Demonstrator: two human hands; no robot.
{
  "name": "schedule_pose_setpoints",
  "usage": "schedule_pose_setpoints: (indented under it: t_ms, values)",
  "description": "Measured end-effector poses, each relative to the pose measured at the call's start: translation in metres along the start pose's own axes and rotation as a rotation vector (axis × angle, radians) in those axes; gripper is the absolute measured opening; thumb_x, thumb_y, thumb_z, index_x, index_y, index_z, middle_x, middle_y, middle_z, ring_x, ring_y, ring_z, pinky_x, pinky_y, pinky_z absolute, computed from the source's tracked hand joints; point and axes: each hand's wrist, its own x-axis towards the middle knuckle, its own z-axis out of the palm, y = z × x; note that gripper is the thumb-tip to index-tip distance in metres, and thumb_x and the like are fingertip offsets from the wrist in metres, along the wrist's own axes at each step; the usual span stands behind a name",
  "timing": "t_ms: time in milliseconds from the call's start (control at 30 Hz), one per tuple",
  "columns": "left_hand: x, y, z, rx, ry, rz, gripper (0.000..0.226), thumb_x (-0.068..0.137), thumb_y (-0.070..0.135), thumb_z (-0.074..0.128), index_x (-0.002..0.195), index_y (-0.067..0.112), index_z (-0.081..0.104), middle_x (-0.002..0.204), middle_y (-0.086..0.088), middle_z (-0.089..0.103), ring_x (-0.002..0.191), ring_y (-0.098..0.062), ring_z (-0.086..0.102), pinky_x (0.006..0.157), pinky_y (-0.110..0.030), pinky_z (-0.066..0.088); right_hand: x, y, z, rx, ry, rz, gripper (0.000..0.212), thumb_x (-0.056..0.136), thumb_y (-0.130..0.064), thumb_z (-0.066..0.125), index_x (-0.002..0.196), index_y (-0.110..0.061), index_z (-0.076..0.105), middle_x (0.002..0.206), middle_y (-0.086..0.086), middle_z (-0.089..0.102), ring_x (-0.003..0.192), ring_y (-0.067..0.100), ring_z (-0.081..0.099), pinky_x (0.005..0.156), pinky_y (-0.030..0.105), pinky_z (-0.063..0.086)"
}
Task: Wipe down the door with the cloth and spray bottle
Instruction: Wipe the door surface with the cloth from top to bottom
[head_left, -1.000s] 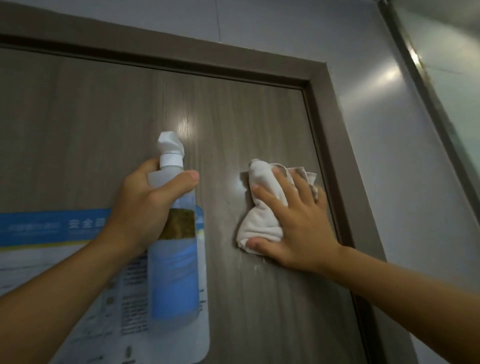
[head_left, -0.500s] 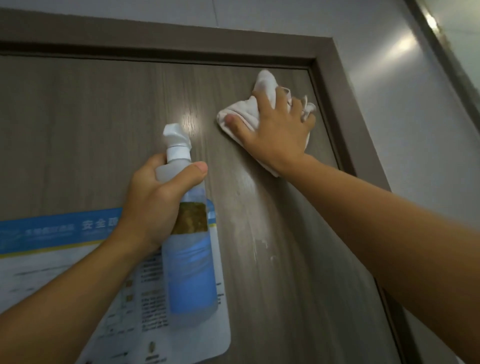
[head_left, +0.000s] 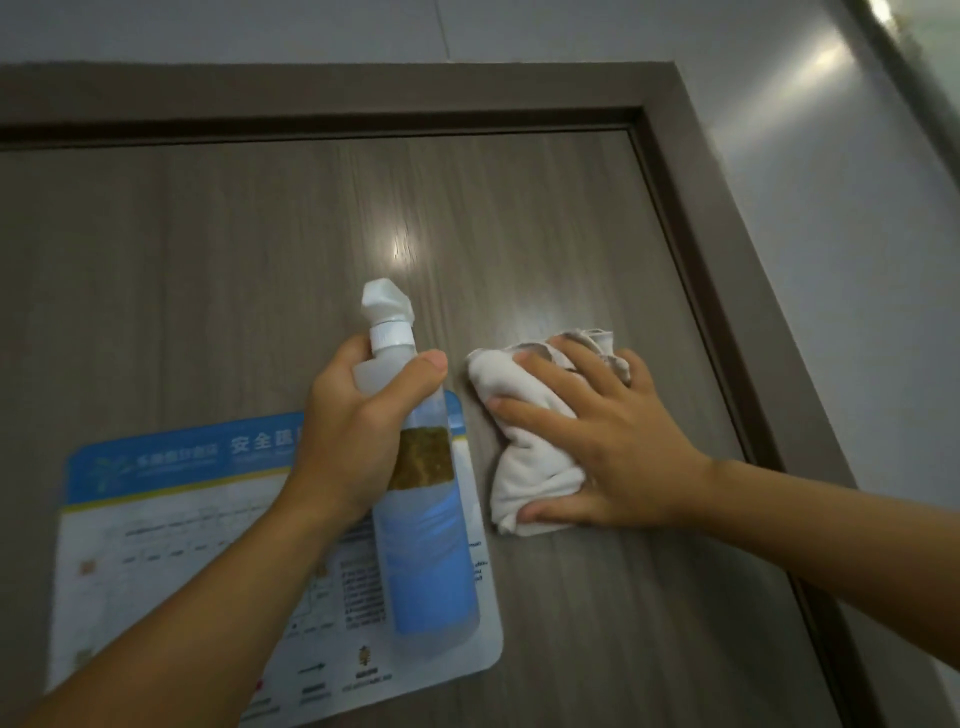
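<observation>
The grey-brown wood-grain door (head_left: 519, 218) fills most of the view. My left hand (head_left: 358, 431) grips the neck of a clear spray bottle (head_left: 431, 561) with blue liquid and a white nozzle pointing up, held just in front of the door. A crumpled white cloth (head_left: 524, 457) lies against the door to the right of the bottle. My right hand (head_left: 613, 441) presses the cloth flat to the door with fingers spread straight over it.
A blue-and-white printed notice (head_left: 171, 530) is stuck on the door behind the bottle and my left forearm. The darker door frame (head_left: 737, 291) runs along the top and right side, with a pale wall (head_left: 841, 218) beyond it.
My right hand has slid the cloth down from the door's upper right corner to beside the bottle. The left hand keeps holding the bottle in about the same spot.
</observation>
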Motion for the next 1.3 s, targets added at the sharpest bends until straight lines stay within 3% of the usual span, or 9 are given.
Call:
schedule_pose_setpoints:
  t_ms: [133, 300, 433, 567, 767, 933, 1067, 1200, 1300]
  values:
    - [-0.015, -0.002, -0.001, 0.007, -0.015, -0.018, 0.040, 0.073, 0.045, 0.078, 0.098, 0.015, 0.069, 0.080, -0.010, 0.069, 0.075, -0.039, 0.072, 0.070, -0.062, 0.059, 0.044, 0.007, -0.003, 0.015, -0.001, 0.234, 0.094, 0.080, -0.095, 0.039, 0.158, -0.043, 0.035, 0.167, 0.002, 0.030, 0.151, 0.040, 0.025, 0.110, 0.063, 0.028]
    - [-0.028, -0.004, -0.001, 0.037, -0.017, -0.048, 0.040, 0.068, 0.053, 0.078, 0.096, 0.025, 0.070, 0.083, -0.015, 0.073, 0.077, -0.044, 0.074, 0.069, -0.062, 0.062, 0.107, 0.020, -0.009, 0.075, 0.058, 0.480, 0.085, 0.081, -0.094, 0.042, 0.150, -0.045, 0.038, 0.163, 0.001, 0.033, 0.151, 0.039, 0.020, 0.112, 0.063, 0.023]
    - [-0.036, -0.006, 0.001, 0.043, -0.016, -0.042, 0.033, 0.072, 0.049, 0.077, 0.096, 0.027, 0.070, 0.085, -0.016, 0.073, 0.076, -0.040, 0.075, 0.067, -0.056, 0.064, 0.088, 0.016, -0.002, 0.028, 0.058, 0.446, 0.084, 0.084, -0.091, 0.041, 0.151, -0.042, 0.041, 0.165, 0.005, 0.032, 0.152, 0.042, 0.021, 0.111, 0.064, 0.026]
    - [-0.050, -0.012, 0.003, 0.016, -0.016, -0.040, 0.040, 0.067, 0.052, 0.076, 0.097, 0.027, 0.070, 0.084, -0.013, 0.074, 0.071, -0.030, 0.076, 0.061, -0.041, 0.065, 0.027, -0.001, 0.000, 0.016, 0.009, 0.341, 0.089, 0.084, -0.090, 0.045, 0.157, -0.040, 0.040, 0.170, 0.006, 0.027, 0.153, 0.041, 0.024, 0.113, 0.065, 0.025]
    - [-0.071, -0.021, 0.007, 0.066, -0.028, -0.002, 0.037, 0.070, 0.055, 0.072, 0.098, 0.032, 0.068, 0.089, -0.010, 0.074, 0.078, -0.025, 0.075, 0.066, -0.035, 0.063, -0.079, -0.044, 0.005, 0.050, -0.019, 0.248, 0.092, 0.084, -0.088, 0.050, 0.158, -0.035, 0.040, 0.172, 0.011, 0.024, 0.157, 0.043, 0.017, 0.114, 0.066, 0.022]
    - [-0.074, -0.019, 0.009, 0.049, -0.020, -0.005, 0.036, 0.070, 0.054, 0.072, 0.100, 0.033, 0.069, 0.090, -0.010, 0.074, 0.077, -0.022, 0.075, 0.062, -0.028, 0.063, -0.078, -0.024, 0.002, 0.045, -0.057, 0.154, 0.090, 0.084, -0.088, 0.052, 0.156, -0.035, 0.047, 0.169, 0.012, 0.030, 0.153, 0.045, 0.025, 0.114, 0.065, 0.024]
    - [-0.073, -0.020, 0.007, 0.047, -0.035, -0.020, 0.038, 0.070, 0.055, 0.072, 0.101, 0.034, 0.068, 0.092, -0.009, 0.075, 0.081, -0.025, 0.076, 0.069, -0.043, 0.062, -0.041, 0.030, -0.005, 0.041, -0.027, 0.398, 0.090, 0.083, -0.088, 0.050, 0.157, -0.039, 0.041, 0.169, 0.007, 0.028, 0.152, 0.042, 0.024, 0.113, 0.063, 0.026]
    - [-0.073, -0.019, 0.006, 0.043, -0.034, -0.022, 0.040, 0.071, 0.054, 0.071, 0.105, 0.031, 0.067, 0.093, -0.009, 0.074, 0.080, -0.022, 0.075, 0.064, -0.031, 0.063, -0.027, 0.051, -0.008, 0.023, -0.048, 0.532, 0.086, 0.086, -0.090, 0.040, 0.158, -0.044, 0.032, 0.171, 0.002, 0.019, 0.156, 0.036, 0.014, 0.118, 0.060, 0.023]
    - [-0.073, -0.020, 0.006, 0.047, -0.028, -0.016, 0.039, 0.072, 0.052, 0.071, 0.105, 0.031, 0.067, 0.092, -0.006, 0.074, 0.082, -0.023, 0.075, 0.066, -0.032, 0.062, -0.054, 0.032, -0.004, 0.064, -0.036, 0.548, 0.088, 0.086, -0.090, 0.039, 0.160, -0.042, 0.030, 0.173, 0.003, 0.015, 0.159, 0.036, 0.009, 0.121, 0.062, 0.018]
